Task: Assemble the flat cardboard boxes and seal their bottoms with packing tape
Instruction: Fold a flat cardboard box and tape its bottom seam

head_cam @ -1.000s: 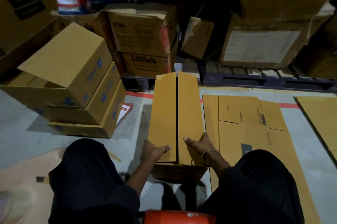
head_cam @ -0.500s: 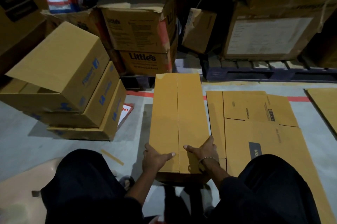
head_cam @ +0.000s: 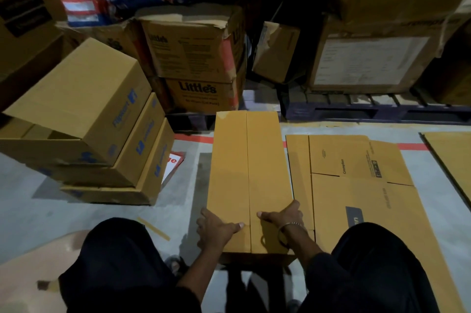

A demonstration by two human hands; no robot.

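A tan cardboard box (head_cam: 248,172) stands on the floor between my knees, its two long flaps folded shut and meeting along a centre seam. My left hand (head_cam: 216,228) grips the near left edge, thumb stretched across the flap up to the seam. My right hand (head_cam: 283,218), a bangle on its wrist, grips the near right edge, its thumb pointing at the seam from the other side. No tape or dispenser is in view.
Three assembled boxes (head_cam: 89,134) are stacked at the left. Flat printed cardboard (head_cam: 356,185) lies right of the box, another sheet (head_cam: 453,154) at the far right. Worn "Little's" cartons (head_cam: 198,57) and a dark pallet (head_cam: 382,111) stand behind. A tape scrap (head_cam: 153,228) lies near my left knee.
The dark gap between the two flaps has closed to a tight seam. Both hands stay at the near end. An orange object at the bottom edge has left the view.
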